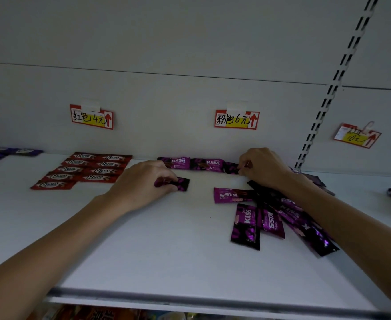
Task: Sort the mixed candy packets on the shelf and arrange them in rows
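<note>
White shelf. Purple Kiss packet is gripped by curled left hand; back-row purple packet is pinched by right hand.

Red packets lettered in white. Purple packets with black ends, white lettering. White shelf. Pale grey back wall. Tags red-edged, yellow-banded, black handwriting, red arrow. Pale upright patterned with paired black slots.

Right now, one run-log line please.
left hand: grips purple packet | right hand: pinches third packet in back row | red packets: arranged | purple pile: unsorted
</note>
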